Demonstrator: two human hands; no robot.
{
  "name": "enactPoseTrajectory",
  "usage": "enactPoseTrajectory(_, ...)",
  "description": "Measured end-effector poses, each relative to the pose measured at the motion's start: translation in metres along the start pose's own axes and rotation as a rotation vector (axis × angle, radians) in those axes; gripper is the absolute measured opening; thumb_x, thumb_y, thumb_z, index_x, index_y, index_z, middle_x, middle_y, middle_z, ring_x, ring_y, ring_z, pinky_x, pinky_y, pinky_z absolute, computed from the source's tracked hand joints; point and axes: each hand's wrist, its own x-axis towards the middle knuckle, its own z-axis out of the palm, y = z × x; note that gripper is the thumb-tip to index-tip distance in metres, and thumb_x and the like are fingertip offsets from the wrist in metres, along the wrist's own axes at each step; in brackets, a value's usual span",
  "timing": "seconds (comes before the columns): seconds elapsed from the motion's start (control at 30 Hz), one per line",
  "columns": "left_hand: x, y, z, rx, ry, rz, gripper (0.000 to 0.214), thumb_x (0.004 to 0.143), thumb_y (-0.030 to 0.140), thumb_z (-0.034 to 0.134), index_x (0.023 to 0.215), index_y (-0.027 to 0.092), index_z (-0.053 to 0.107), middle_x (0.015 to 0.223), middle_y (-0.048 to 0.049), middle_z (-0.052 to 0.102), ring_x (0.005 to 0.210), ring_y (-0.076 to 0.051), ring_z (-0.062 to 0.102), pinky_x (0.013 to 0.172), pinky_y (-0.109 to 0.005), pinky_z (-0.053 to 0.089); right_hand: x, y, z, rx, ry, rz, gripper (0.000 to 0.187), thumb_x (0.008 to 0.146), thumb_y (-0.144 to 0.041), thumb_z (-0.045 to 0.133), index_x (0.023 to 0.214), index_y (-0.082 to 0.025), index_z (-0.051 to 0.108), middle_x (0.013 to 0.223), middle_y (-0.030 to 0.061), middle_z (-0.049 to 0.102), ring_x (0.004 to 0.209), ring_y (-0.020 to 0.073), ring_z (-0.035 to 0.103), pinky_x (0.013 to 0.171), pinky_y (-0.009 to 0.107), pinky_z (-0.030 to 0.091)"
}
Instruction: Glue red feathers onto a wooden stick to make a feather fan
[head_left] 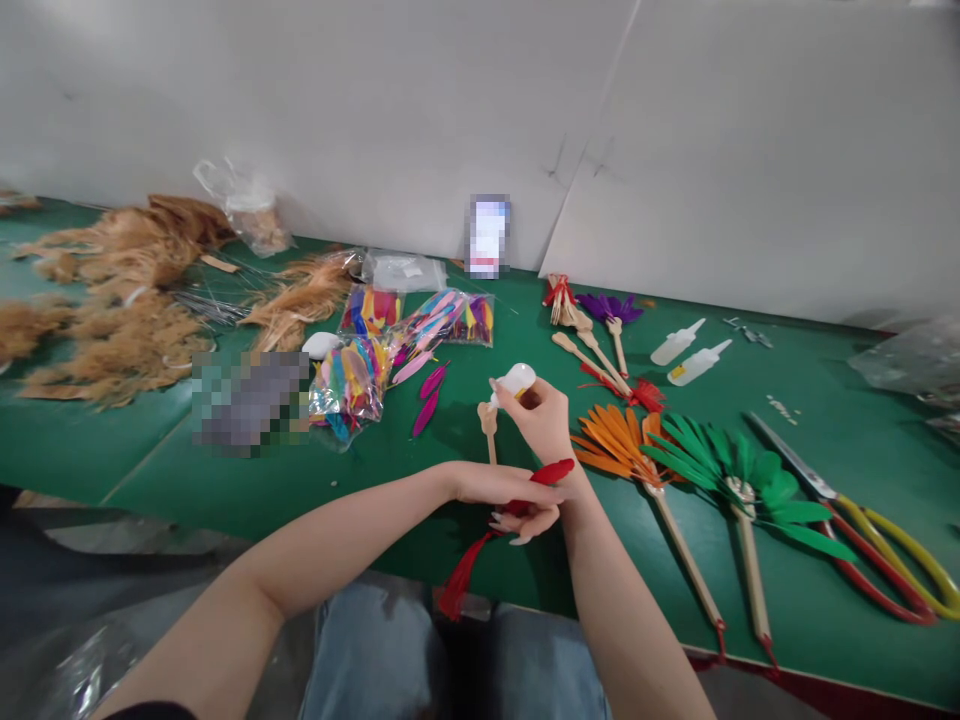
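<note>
My right hand (538, 415) is closed round a small white glue bottle (516, 381), its tip pointing down at the top of a thin wooden stick (489, 425). My left hand (510, 495) crosses under my right wrist and grips that stick together with a red feather (551, 472). A red tassel (465, 575) hangs from the stick's lower end over the table edge.
Finished orange (619, 440) and green (731, 470) feather fans lie to the right, with scissors (862, 540) beyond. Two more glue bottles (686, 355), spare sticks (585, 345), bags of coloured feathers (375, 360) and tan feather piles (112, 310) cover the green table (225, 480).
</note>
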Motion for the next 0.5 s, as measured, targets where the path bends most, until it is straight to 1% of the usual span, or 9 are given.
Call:
enactPoseTrajectory(0.07,0.0000,-0.0001,-0.0003,0.000,0.003,-0.004,0.058,0.089,0.058,0.035,0.054,0.015,0.051,0.046,-0.0028,0.052,0.034,-0.007,0.035,0.034,-0.022,0.028,-0.0009,-0.0001,0.0002,-0.013,-0.059,-0.025,0.041,0.072,-0.057,0.062,0.059,-0.018,0.052,0.049,-0.0052,0.042,0.046,0.0082,0.033,0.044,0.024,0.026)
enactPoseTrajectory(0.1,0.0000,-0.0002,-0.0005,0.002,0.005,-0.003,0.057,0.089,0.058,0.036,0.055,0.015,0.051,0.047,-0.0029,0.053,0.034,-0.008,0.036,0.035,-0.022,0.029,-0.0011,0.0001,0.0000,-0.039,-0.063,-0.038,0.041,0.072,-0.056,0.061,0.059,-0.019,0.051,0.049,-0.0052,0.042,0.046,0.0082,0.033,0.044,0.024,0.026)
enactPoseTrajectory(0.13,-0.0001,-0.0003,-0.0006,0.004,0.005,0.000,0.057,0.089,0.058,0.036,0.055,0.015,0.051,0.047,-0.0029,0.053,0.034,-0.008,0.036,0.035,-0.022,0.029,-0.0011,0.0004,-0.0004,-0.070,-0.048,-0.046,0.041,0.072,-0.056,0.062,0.058,-0.019,0.049,0.049,-0.0052,0.042,0.046,0.0081,0.033,0.045,0.024,0.026)
enactPoseTrajectory(0.2,-0.0002,-0.0006,-0.0008,0.012,0.000,0.011,0.056,0.089,0.057,0.035,0.055,0.015,0.051,0.047,-0.0024,0.051,0.035,-0.008,0.036,0.035,-0.022,0.030,-0.0008,0.0008,-0.0013,-0.115,0.022,-0.046,0.043,0.072,-0.054,0.062,0.055,-0.020,0.044,0.048,-0.0056,0.040,0.046,0.0078,0.033,0.045,0.024,0.026)
enactPoseTrajectory(0.27,-0.0001,-0.0010,-0.0009,0.020,-0.002,0.020,0.056,0.090,0.056,0.034,0.055,0.015,0.050,0.046,-0.0020,0.050,0.035,-0.008,0.035,0.036,-0.022,0.030,-0.0009,0.0006,-0.0011,-0.111,0.071,-0.039,0.044,0.072,-0.054,0.062,0.053,-0.020,0.041,0.047,-0.0059,0.039,0.045,0.0076,0.032,0.045,0.024,0.026)
enactPoseTrajectory(0.33,0.0001,-0.0015,-0.0012,0.024,0.000,0.019,0.057,0.090,0.057,0.034,0.055,0.015,0.051,0.045,-0.0023,0.050,0.035,-0.008,0.035,0.035,-0.023,0.029,-0.0017,-0.0002,0.0006,-0.066,0.044,-0.033,0.043,0.073,-0.054,0.062,0.054,-0.020,0.044,0.048,-0.0060,0.039,0.045,0.0076,0.032,0.044,0.024,0.026)
enactPoseTrajectory(0.43,0.0004,-0.0021,-0.0017,0.017,0.004,0.014,0.056,0.090,0.056,0.035,0.055,0.015,0.051,0.046,-0.0025,0.051,0.034,-0.008,0.034,0.034,-0.023,0.028,-0.0030,-0.0012,0.0031,-0.043,-0.054,-0.048,0.041,0.072,-0.054,0.062,0.057,-0.019,0.048,0.049,-0.0055,0.041,0.046,0.0078,0.032,0.043,0.024,0.025)
enactPoseTrajectory(0.5,0.0002,-0.0017,-0.0016,0.014,0.008,0.012,0.055,0.090,0.055,0.035,0.056,0.015,0.051,0.046,-0.0019,0.051,0.034,-0.008,0.034,0.035,-0.023,0.029,-0.0026,-0.0008,0.0023,-0.079,-0.045,-0.054,0.042,0.072,-0.054,0.062,0.055,-0.020,0.046,0.048,-0.0054,0.041,0.046,0.0078,0.032,0.044,0.024,0.025)
